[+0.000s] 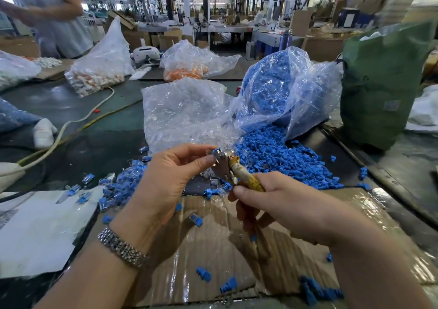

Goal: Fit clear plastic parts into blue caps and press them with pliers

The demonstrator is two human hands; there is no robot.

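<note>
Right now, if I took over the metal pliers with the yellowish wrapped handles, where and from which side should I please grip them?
Probably grip the metal pliers by their yellowish wrapped handles, coming from the lower right, as the right hand does. The handles slant down-right towards the person, while the head points up-left at the small blue cap that the left hand pinches there.

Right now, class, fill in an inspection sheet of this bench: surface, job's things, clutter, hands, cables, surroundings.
Surface: taped brown cardboard sheet on dark table.
Job's things: metal pliers with tape-wrapped yellow handles; small blue plastic cap at their tip; heap of blue caps; bag of clear plastic parts.
Clutter: finished pieces scattered at left.
Hands: left hand pinches cap; right hand grips pliers.
Cables: white cord.
Surroundings: green sack, factory floor.
</note>
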